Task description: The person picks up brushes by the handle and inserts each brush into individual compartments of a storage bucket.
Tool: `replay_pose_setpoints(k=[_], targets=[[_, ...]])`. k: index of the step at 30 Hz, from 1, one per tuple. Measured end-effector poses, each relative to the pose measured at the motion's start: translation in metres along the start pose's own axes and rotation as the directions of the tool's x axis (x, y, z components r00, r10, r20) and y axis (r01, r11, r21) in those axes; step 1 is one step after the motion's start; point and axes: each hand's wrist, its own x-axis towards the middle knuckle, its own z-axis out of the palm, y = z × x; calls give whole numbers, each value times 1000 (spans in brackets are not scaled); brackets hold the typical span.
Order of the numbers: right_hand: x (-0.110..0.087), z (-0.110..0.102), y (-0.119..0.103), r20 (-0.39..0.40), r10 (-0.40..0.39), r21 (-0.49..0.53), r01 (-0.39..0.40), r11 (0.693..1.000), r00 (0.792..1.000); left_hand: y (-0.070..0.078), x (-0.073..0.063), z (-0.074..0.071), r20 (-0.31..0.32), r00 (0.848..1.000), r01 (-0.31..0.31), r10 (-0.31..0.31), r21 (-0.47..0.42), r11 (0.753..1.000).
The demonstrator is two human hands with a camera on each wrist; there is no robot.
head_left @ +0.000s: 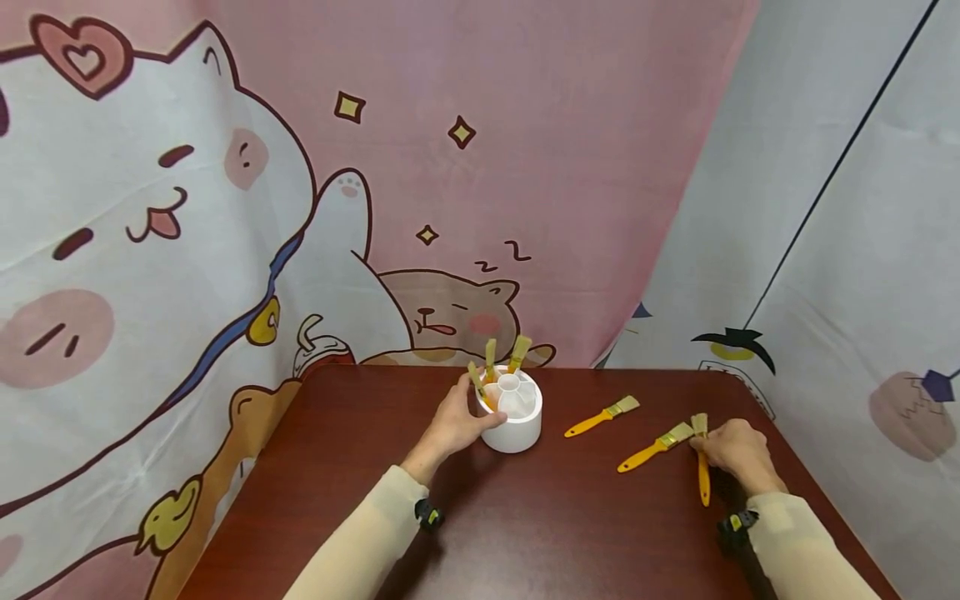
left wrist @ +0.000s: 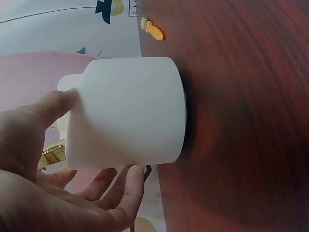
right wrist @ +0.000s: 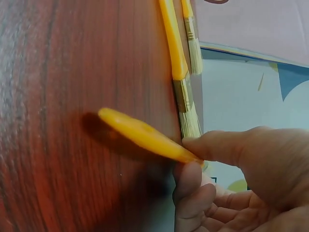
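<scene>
A round white holder (head_left: 512, 435) with inner compartments stands near the table's back edge, and several yellow-handled paintbrushes (head_left: 517, 357) lean in it, bristles up. My left hand (head_left: 455, 423) grips the holder from its left side, thumb at the rim; the left wrist view shows the fingers against its white wall (left wrist: 128, 111). Over on the right, my right hand (head_left: 738, 450) pinches a paintbrush (head_left: 703, 479) near its ferrule, and the handle (right wrist: 145, 137) points toward me. Beside it lies another paintbrush (head_left: 654, 447), with a further paintbrush (head_left: 602, 417) nearer the holder.
The dark reddish wooden table (head_left: 540, 533) carries everything. Behind it hangs a pink and white cloth (head_left: 585, 167) with cartoon animals, which meets the table's back edge. More of the pale cloth (head_left: 862, 333) runs along the right side.
</scene>
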Motion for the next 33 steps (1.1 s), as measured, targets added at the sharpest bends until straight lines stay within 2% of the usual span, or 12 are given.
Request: replay_pose_setpoints(k=[7, 13, 22, 33], targets=[[-2, 3, 3, 3, -25, 43, 25, 999, 1000, -1, 0, 1, -6, 1000, -7, 7, 16, 1000], [-7, 2, -2, -53, -53, 55, 56, 997, 997, -1, 0, 1, -3, 1000, -16, 17, 32, 999], [-18, 0, -21, -102, -93, 26, 97, 995, 990, -2, -1, 0, -13, 1000, -19, 20, 52, 998], [-32, 4, -58, -136, -198, 34, 204, 978, 971, -2, -2, -1, -17, 999, -29, 29, 48, 998]])
